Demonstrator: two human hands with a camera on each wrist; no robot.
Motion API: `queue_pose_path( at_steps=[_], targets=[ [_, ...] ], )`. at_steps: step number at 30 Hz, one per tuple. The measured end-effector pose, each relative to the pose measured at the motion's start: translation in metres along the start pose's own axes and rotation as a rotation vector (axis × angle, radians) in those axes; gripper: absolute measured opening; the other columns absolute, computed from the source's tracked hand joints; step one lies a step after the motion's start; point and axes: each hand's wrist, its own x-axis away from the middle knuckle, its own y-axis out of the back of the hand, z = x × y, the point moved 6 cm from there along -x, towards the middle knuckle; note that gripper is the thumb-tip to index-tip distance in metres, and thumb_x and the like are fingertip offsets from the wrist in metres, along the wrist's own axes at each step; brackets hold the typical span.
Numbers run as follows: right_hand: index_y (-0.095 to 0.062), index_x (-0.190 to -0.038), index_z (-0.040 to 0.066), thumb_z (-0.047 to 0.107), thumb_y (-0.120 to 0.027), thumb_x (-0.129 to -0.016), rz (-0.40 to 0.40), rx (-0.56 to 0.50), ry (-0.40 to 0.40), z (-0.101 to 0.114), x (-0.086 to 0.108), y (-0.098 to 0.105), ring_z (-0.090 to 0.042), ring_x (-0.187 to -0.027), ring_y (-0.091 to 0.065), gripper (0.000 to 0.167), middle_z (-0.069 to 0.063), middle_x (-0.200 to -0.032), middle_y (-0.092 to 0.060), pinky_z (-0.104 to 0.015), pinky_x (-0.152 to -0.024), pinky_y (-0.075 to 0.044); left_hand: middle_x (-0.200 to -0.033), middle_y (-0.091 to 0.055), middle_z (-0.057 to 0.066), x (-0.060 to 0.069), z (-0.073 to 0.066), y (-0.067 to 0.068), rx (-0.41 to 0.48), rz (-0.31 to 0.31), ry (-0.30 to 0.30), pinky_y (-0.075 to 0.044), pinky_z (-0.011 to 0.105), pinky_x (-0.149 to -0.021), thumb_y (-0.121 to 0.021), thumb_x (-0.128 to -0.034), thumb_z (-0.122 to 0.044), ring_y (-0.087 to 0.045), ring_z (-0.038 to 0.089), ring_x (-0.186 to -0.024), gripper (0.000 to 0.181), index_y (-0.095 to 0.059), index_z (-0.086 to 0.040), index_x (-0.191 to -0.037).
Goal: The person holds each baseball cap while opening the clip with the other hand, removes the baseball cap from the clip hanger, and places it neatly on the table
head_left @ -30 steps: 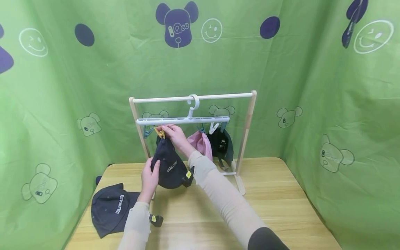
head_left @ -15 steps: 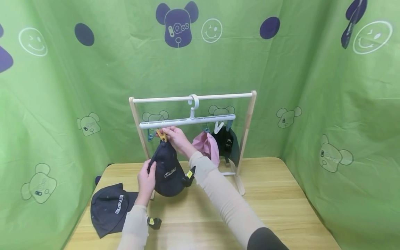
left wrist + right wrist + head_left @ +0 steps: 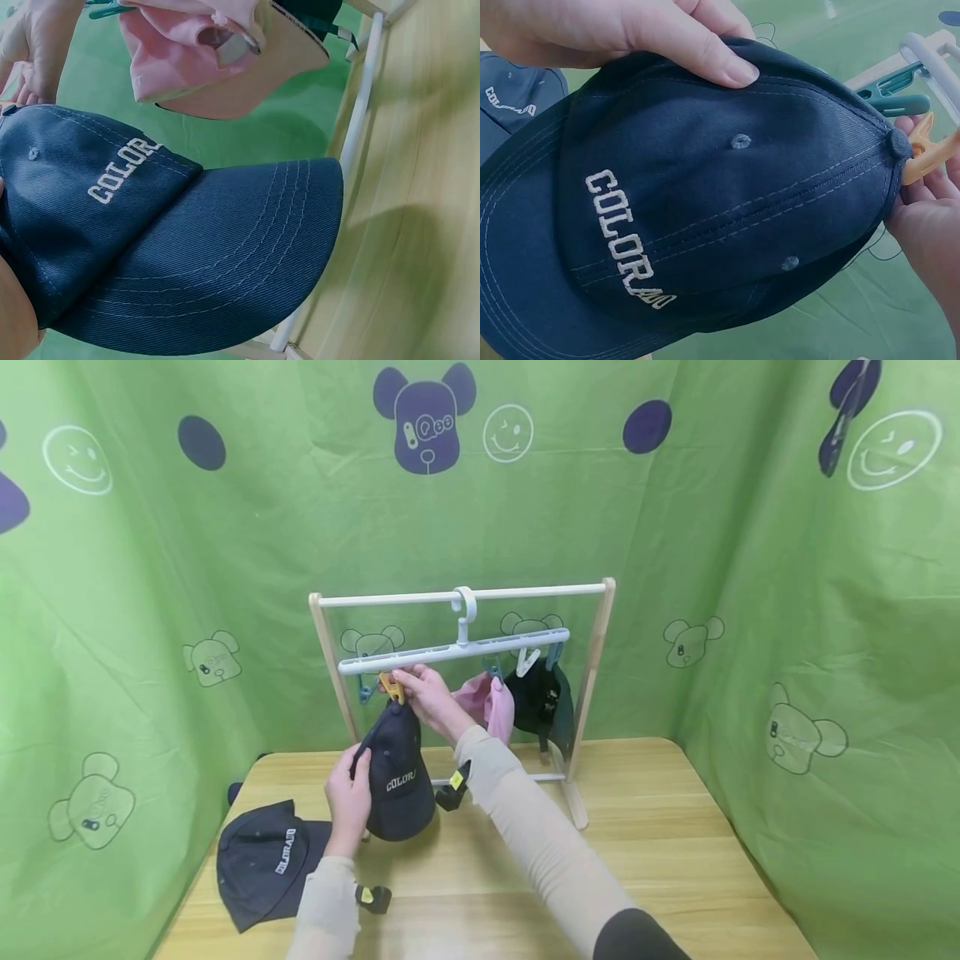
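My left hand (image 3: 348, 797) grips the side of a navy baseball cap (image 3: 396, 768) with COLORADO lettering, thumb over its front. The cap hangs brim down. At its crown, my right hand (image 3: 433, 700) pinches a yellow clothespin (image 3: 392, 687) under the hanger bar. In the right wrist view, the clothespin (image 3: 926, 154) meets the cap's top button; whether it bites the fabric I cannot tell. The pale hanger (image 3: 457, 650) tilts, left end lower. A second navy cap (image 3: 266, 860) lies on the table at left, partly behind my left forearm.
A wooden rack (image 3: 600, 652) with a white rail (image 3: 540, 591) bears the hanger. Further right hang a pink cap (image 3: 501, 710) and a dark green cap (image 3: 562, 710). A white clip (image 3: 527, 662) and a teal clip (image 3: 367, 689) hang on the bar. Green curtains enclose the wooden table (image 3: 660, 843).
The hanger has swung right, its left end dropping and its right end rising. Both hands have lowered slightly with the navy cap and the yellow clothespin. The table cap has stayed put.
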Motion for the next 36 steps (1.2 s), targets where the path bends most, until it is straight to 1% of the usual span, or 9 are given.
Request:
queue_pose_path(
  at_steps=[3,5,7,9,13,16,20,27,36],
  targets=[
    [-0.052,-0.108,0.002,0.0,-0.052,-0.097,-0.019,-0.029,-0.019,-0.002,-0.001,0.003,-0.015,-0.077,-0.069,0.012,-0.016,-0.101,-0.069,-0.044,-0.104,-0.048,-0.105,-0.072,0.019,0.0,-0.001,0.0,0.001,0.003,-0.004,-0.05,0.042,-0.088,-0.062,-0.0947,-0.016,-0.068,0.035,-0.099,0.02,-0.07,-0.001,-0.106],
    [-0.051,-0.11,0.003,-0.001,-0.052,-0.096,-0.036,-0.051,-0.029,-0.003,-0.001,0.005,-0.015,-0.078,-0.07,0.014,-0.027,-0.115,-0.065,-0.042,-0.103,-0.049,-0.105,-0.072,0.019,0.001,-0.001,0.0,0.006,0.007,-0.006,-0.05,0.041,-0.087,-0.062,-0.0945,-0.016,-0.068,0.034,-0.099,0.02,-0.07,-0.001,-0.106],
    [-0.05,-0.108,0.005,-0.001,-0.053,-0.096,-0.048,-0.066,-0.034,-0.003,0.0,0.006,-0.016,-0.078,-0.07,0.014,-0.032,-0.124,-0.06,-0.039,-0.099,-0.052,-0.105,-0.072,0.019,0.001,-0.001,0.0,0.008,0.009,-0.011,-0.05,0.04,-0.087,-0.062,-0.0945,-0.015,-0.068,0.034,-0.099,0.02,-0.07,-0.001,-0.106],
    [-0.05,-0.104,0.008,-0.002,-0.053,-0.096,-0.054,-0.077,-0.033,-0.004,0.0,0.007,-0.016,-0.078,-0.07,0.013,-0.03,-0.12,-0.062,-0.036,-0.096,-0.054,-0.105,-0.072,0.019,0.001,-0.001,0.0,0.005,0.007,-0.017,-0.05,0.039,-0.088,-0.062,-0.0948,-0.015,-0.068,0.034,-0.099,0.02,-0.07,-0.001,-0.106],
    [-0.047,-0.098,0.008,-0.003,-0.053,-0.095,-0.056,-0.091,-0.026,-0.004,0.001,0.008,-0.016,-0.077,-0.07,0.013,-0.013,-0.099,-0.067,-0.034,-0.092,-0.056,-0.105,-0.072,0.018,0.002,-0.001,0.0,0.001,0.0,-0.032,-0.051,0.037,-0.088,-0.062,-0.0942,-0.015,-0.067,0.034,-0.098,0.02,-0.071,-0.001,-0.106],
    [-0.046,-0.096,0.008,-0.003,-0.053,-0.095,-0.062,-0.098,-0.03,-0.004,0.001,0.009,-0.016,-0.077,-0.07,0.013,-0.008,-0.092,-0.066,-0.033,-0.09,-0.057,-0.105,-0.071,0.018,0.003,-0.001,0.0,0.004,0.001,-0.044,-0.051,0.04,-0.089,-0.063,-0.0936,-0.014,-0.067,0.034,-0.099,0.02,-0.071,-0.001,-0.106],
    [-0.047,-0.094,0.009,-0.003,-0.056,-0.093,-0.075,-0.105,-0.048,-0.004,0.002,0.01,-0.016,-0.079,-0.071,0.015,-0.008,-0.092,-0.066,-0.034,-0.091,-0.056,-0.107,-0.071,0.018,0.003,-0.002,-0.001,0.007,0.009,-0.051,-0.05,0.041,-0.09,-0.063,-0.0937,-0.014,-0.067,0.034,-0.101,0.02,-0.071,-0.001,-0.106],
    [-0.044,-0.09,0.011,-0.004,-0.056,-0.093,-0.091,-0.112,-0.051,-0.005,0.001,0.012,-0.018,-0.082,-0.071,0.02,-0.007,-0.089,-0.068,-0.04,-0.097,-0.053,-0.103,-0.072,0.018,0.004,-0.001,-0.001,0.019,0.015,-0.062,-0.048,0.018,-0.086,-0.063,-0.0938,-0.013,-0.068,0.032,-0.097,0.018,-0.071,-0.002,-0.106],
    [-0.042,-0.086,0.013,-0.004,-0.057,-0.092,-0.12,-0.118,-0.056,-0.007,0.003,0.014,-0.019,-0.081,-0.07,0.024,-0.011,-0.095,-0.066,-0.04,-0.098,-0.052,-0.098,-0.071,0.018,0.009,-0.006,-0.002,0.033,0.015,-0.054,-0.045,0.012,-0.081,-0.064,-0.0927,-0.011,-0.066,0.028,-0.09,0.017,-0.072,-0.003,-0.106]
  ],
)
